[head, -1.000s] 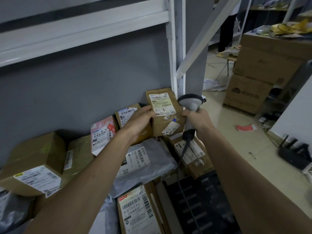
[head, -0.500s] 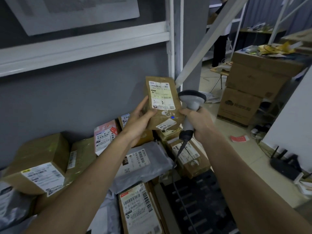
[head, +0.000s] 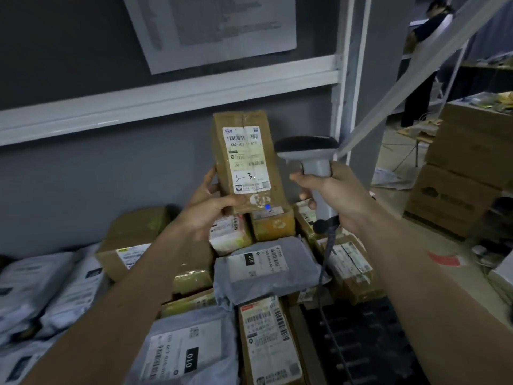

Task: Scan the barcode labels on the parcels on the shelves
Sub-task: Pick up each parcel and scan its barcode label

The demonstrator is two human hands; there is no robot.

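**One parcel up at the scanner, a whole shelf still to go**

Fingers first: the left hand [head: 205, 209] has its thumb clamped across the bottom front of a tall brown cardboard parcel [head: 244, 159], with the other fingers wrapped around the back edge, so it's a proper grip, not a pinch. The parcel stands upright, lifted clear above the pile, with its white barcode label [head: 247, 159] facing the camera. Just to its right, the right hand [head: 330, 195] is curled tight around the grey handle of a corded barcode scanner [head: 313, 162]; the scanner head sits right beside the label's upper edge, close but not touching.

Progress-wise I can't tell whether this label has read yet. What's left looks like plenty: grey poly mailers [head: 263, 268] and more labelled boxes [head: 266, 340] are heaped on the shelf below both hands.
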